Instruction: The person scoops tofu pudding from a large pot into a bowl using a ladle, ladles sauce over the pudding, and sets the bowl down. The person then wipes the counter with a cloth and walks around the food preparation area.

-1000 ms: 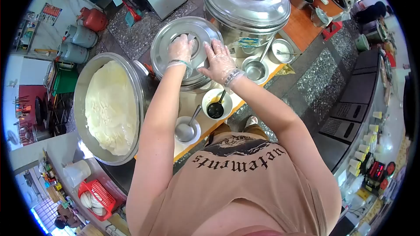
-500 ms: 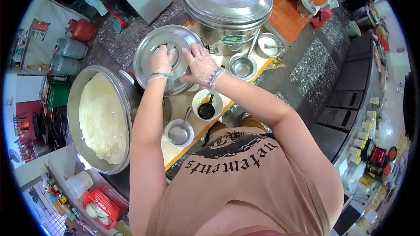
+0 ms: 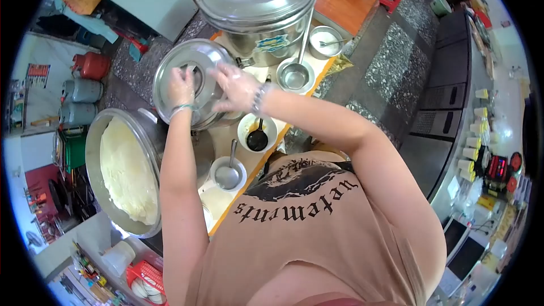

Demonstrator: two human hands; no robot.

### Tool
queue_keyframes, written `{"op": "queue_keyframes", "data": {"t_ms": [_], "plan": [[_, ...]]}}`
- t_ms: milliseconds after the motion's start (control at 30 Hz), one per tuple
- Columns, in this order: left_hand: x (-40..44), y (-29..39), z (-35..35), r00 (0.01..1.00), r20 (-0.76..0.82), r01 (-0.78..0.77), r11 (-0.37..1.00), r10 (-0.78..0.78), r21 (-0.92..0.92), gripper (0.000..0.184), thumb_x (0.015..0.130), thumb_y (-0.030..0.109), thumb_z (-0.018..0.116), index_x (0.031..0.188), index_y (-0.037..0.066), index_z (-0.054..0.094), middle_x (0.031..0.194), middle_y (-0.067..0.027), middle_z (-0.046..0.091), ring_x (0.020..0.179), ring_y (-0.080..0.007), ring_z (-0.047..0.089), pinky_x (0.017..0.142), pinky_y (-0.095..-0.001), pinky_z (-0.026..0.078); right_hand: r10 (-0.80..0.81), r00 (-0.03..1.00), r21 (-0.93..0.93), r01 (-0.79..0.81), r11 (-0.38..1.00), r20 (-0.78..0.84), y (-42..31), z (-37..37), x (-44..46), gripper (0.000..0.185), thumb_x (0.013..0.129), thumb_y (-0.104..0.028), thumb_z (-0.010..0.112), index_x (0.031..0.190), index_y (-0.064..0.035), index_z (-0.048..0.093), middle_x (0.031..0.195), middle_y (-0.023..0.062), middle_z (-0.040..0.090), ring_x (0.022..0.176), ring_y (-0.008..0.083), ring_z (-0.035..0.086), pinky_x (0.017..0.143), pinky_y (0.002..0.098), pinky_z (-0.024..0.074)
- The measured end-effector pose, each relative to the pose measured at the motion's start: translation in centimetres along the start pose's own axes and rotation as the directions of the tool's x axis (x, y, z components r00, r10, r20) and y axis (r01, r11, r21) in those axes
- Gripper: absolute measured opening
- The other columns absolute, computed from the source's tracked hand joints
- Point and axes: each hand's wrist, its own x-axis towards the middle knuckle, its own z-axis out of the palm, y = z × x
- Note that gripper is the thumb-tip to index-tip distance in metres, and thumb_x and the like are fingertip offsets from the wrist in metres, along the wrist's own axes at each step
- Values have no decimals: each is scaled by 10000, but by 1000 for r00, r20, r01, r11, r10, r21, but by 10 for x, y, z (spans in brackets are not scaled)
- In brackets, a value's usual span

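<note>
My left hand (image 3: 182, 89), in a clear plastic glove, is on the round metal lid (image 3: 165, 75). Its fingers are curled at the lid's centre handle, which they partly cover. My right hand (image 3: 237, 87), gloved too, is over the lid's right side with fingers apart, slightly smeared by motion; whether it touches the lid I cannot tell. The lid sits on a pot mostly hidden beneath it. Close by are a white bowl with a black ladle (image 3: 257, 139) and a bowl with a metal ladle (image 3: 228, 177).
A large pot (image 3: 161, 181) of pale, dough-like food (image 3: 127, 170) stands at left. Behind the lid is a tall lidded steel pot (image 3: 258, 39). A ladle bowl (image 3: 295, 76) and a spoon bowl (image 3: 327, 41) stand right of it. Gas cylinders (image 3: 90, 66) are far left.
The view has shifted, so the pots and lid sit further left. My left fingers have gone from lying flatter on the lid to curling at its handle. My right hand has lifted slightly.
</note>
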Motion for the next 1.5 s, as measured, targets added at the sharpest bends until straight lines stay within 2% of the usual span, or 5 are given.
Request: {"op": "queue_keyframes", "data": {"t_ms": [300, 567, 967, 1333, 1500], "plan": [[-64, 84, -15, 911, -404, -157, 974, 79, -163, 381, 900, 129, 579, 1218, -53, 476, 1206, -210, 525, 1103, -310, 539, 972, -397, 419, 662, 749, 573, -557, 601, 32, 88, -81, -265, 588, 871, -228, 628, 1365, -34, 376, 1371, 200, 435, 1258, 300, 448, 1043, 396, 381], [-188, 317, 203, 840, 456, 83, 760, 294, -644, 349, 892, 34, 552, 1232, 22, 471, 1098, -86, 566, 1016, -168, 544, 910, -306, 438, 834, 525, 875, -311, 372, -168, 218, -109, -400, 412, 903, -157, 578, 1278, -22, 476, 1199, 158, 572, 1078, 220, 574, 922, 343, 465], [-201, 576, 287, 551, 500, -144, 666, 668, -732, 122, 877, 52, 580, 981, -4, 606, 908, -125, 635, 805, -208, 636, 722, -310, 506, 856, 489, 888, -303, 345, -166, 340, -243, -497, 214, 901, -243, 614, 816, -53, 565, 728, -8, 536, 709, 92, 478, 660, 270, 434], [-213, 526, 249, 901, 309, -51, 784, 303, -619, 198, 876, 204, 606, 959, 24, 618, 858, -131, 647, 802, -257, 624, 738, -357, 487, 408, 892, 792, -388, 471, 194, 352, -266, -420, 276, 938, -241, 557, 725, -71, 519, 631, -20, 504, 573, 79, 480, 544, 241, 405], [-332, 457, 212, 927, 144, 355, 684, -347, -637, 192, 858, 215, 620, 923, 34, 621, 841, -134, 646, 771, -268, 616, 693, -360, 483, 140, 790, 568, -539, 622, 597, 329, -219, -384, 289, 940, -264, 539, 739, -55, 528, 644, 8, 527, 560, 101, 502, 544, 257, 437]]}}
